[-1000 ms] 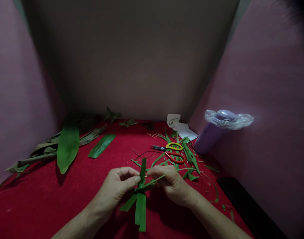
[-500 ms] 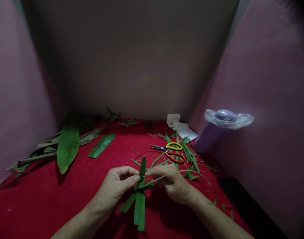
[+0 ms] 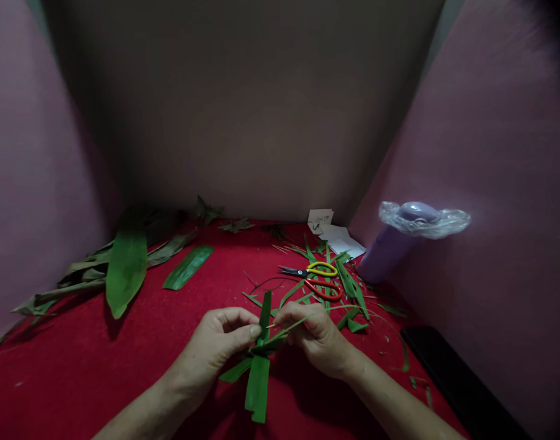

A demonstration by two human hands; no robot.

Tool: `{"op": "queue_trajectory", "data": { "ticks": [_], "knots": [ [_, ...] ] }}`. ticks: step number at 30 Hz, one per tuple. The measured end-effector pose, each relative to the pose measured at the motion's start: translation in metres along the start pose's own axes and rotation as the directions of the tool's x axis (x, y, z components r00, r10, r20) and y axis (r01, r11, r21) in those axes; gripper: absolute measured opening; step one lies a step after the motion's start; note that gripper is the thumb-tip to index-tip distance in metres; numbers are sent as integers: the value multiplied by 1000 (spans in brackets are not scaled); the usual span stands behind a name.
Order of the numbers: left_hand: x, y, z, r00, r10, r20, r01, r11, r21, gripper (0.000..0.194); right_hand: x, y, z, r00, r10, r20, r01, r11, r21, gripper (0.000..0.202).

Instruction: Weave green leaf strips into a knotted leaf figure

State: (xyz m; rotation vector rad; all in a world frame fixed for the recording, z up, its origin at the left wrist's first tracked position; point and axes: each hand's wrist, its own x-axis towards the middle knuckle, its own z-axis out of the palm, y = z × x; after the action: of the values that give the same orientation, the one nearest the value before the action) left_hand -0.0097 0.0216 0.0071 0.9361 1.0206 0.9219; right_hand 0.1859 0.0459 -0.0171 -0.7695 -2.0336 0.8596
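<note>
A figure made of folded green leaf strips (image 3: 258, 382) is held up over the red cloth, one strip pointing up and others hanging down and to the left. My left hand (image 3: 220, 336) pinches its upright strip between thumb and forefinger. Just to the right, my right hand (image 3: 314, 336) has its fingers curled together close to the strip. A short thin pale stick (image 3: 271, 326) shows between the strip and the right fingertips. A long thin green stem runs from the figure past the right hand; whether those fingers grip it is unclear.
Scissors (image 3: 323, 269) with yellow and red handles lie among leaf scraps (image 3: 353, 290). Large leaves (image 3: 126, 269) lie left, a cut leaf piece (image 3: 188, 267) nearer the middle. White papers (image 3: 342, 241), a purple bottle (image 3: 387, 250) in plastic and a dark flat object (image 3: 449, 373) are right.
My right fingertips have drawn back slightly to the right from the upright strip, and the pale stick now shows in the gap. My left hand keeps its pinch.
</note>
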Motion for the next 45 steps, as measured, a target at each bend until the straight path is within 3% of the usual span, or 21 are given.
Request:
{"op": "queue_trajectory", "data": {
  "ticks": [7, 14, 23, 27, 33, 45],
  "knots": [
    [-1, 1, 0, 1000, 2, 9, -2, 1000, 5, 17, 1, -3, 0, 999, 20, 26, -19, 1000, -10, 20],
    [0, 0, 2, 1000, 17, -21, -16, 999, 40, 21, 2, -8, -6, 988, 73, 133, -68, 997, -44, 21],
    [1, -2, 1, 1000, -9, -15, 9, 1000, 4, 18, 0, -13, -5, 997, 60, 45, -57, 996, -62, 17],
    [-1, 3, 4, 1000, 16, -6, -16, 1000, 24, 17, 0, -16, -4, 981, 167, 104, -174, 983, 65, 11],
    [-2, 6, 6, 1000, 21, 12, -21, 1000, 23, 16, 2, -10, -1, 933, 268, 238, -320, 923, 215, 33],
    [-2, 3, 6, 1000, 14, -9, -13, 1000, 22, 19, 0, -15, 4, 978, 204, 54, -209, 966, 152, 19]
  ]
}}
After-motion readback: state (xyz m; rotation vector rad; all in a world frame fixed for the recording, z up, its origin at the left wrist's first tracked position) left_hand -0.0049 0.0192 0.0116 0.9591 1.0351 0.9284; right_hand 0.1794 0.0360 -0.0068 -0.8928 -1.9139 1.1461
